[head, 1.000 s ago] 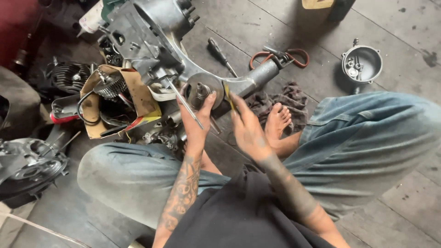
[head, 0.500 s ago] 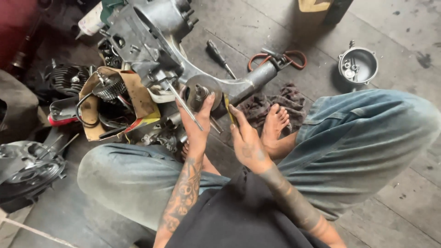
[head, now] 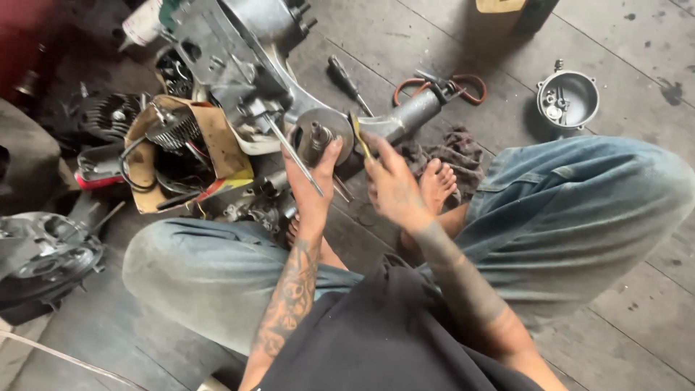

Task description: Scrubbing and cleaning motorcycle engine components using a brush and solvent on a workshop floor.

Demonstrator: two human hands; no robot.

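Plank floor under engine casing, rag

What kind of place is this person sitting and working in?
Most likely a small engine or motorbike repair shop, worked on the floor. A metal engine casing lies before the person, a screwdriver and red-handled pliers rest on the concrete, and a box of parts sits alongside.

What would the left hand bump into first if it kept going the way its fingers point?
The left hand points up the picture, and its fingers already seem to touch the round metal disc on the grey engine arm. So the disc comes first, though depth is hard to judge from above.
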